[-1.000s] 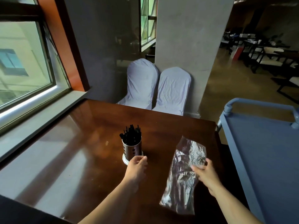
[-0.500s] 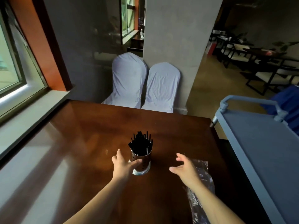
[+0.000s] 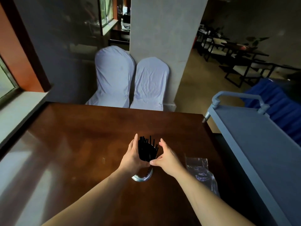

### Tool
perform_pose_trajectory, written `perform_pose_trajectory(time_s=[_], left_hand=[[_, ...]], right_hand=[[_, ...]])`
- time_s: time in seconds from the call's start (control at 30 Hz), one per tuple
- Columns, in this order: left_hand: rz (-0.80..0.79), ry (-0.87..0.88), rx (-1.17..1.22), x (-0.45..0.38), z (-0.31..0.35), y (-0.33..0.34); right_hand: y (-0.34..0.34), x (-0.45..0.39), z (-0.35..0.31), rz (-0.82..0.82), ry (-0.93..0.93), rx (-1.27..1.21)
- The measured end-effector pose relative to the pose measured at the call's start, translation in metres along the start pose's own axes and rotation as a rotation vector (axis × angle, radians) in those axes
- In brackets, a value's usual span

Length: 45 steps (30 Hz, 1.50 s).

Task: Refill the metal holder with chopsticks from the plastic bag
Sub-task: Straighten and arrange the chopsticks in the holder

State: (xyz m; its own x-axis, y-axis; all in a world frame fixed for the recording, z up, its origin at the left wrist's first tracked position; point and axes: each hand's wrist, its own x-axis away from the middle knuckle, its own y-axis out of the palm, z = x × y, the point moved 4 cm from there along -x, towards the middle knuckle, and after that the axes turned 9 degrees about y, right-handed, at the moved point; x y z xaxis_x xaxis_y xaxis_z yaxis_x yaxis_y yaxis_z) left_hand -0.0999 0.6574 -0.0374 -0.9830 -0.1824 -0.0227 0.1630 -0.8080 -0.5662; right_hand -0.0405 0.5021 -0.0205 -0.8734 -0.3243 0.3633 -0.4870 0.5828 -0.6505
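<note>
Dark polished wood makes up the worktop (image 3: 68, 144), which fills the lower part of the view and carries pale window glare along its left side. Both bare forearms reach in from the near edge and meet at the metal holder (image 3: 143, 176), which stands near the middle of the worktop; only its shiny base rim shows below the hands. The left hand (image 3: 132, 158) lies against the left side of the black chopsticks (image 3: 147, 150) with its fingers straight and pointing upward. The right hand (image 3: 166, 158) cups the bundle from the right, fingers curved round it and the thumb reaching across the near side toward the left hand. The chopstick tips stick out uneven above both hands. Just right of the right forearm the clear plastic bag (image 3: 201, 173) lies flat and crumpled on the wood, apart from the holder. A grey-blue cart (image 3: 254, 144) with a tubular handle stands beside the right edge of the worktop. Beyond the far edge, two chairs in white covers (image 3: 130, 84) lean against a grey pillar (image 3: 164, 38). Farther right, dark dining tables and chairs (image 3: 236, 59) sit in a dim room.
</note>
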Motion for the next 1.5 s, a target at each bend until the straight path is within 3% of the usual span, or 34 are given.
perform_pose_trajectory(time_s=[0.47, 0.93, 1.23, 1.5], left_hand=[[-0.128, -0.052, -0.052, -0.028, -0.007, -0.017], [0.042, -0.047, -0.068, -0.035, 0.008, -0.028], [0.003, -0.033, -0.063, -0.043, 0.017, -0.042], [-0.079, -0.028, -0.228, -0.054, 0.026, -0.039]], right_hand=[[0.012, -0.061, -0.025, -0.2, -0.15, 0.245], [0.014, -0.07, -0.031, -0.096, -0.312, 0.104], [0.0, -0.07, -0.041, -0.104, -0.26, 0.077], [-0.008, -0.067, -0.063, -0.104, -0.25, 0.326]])
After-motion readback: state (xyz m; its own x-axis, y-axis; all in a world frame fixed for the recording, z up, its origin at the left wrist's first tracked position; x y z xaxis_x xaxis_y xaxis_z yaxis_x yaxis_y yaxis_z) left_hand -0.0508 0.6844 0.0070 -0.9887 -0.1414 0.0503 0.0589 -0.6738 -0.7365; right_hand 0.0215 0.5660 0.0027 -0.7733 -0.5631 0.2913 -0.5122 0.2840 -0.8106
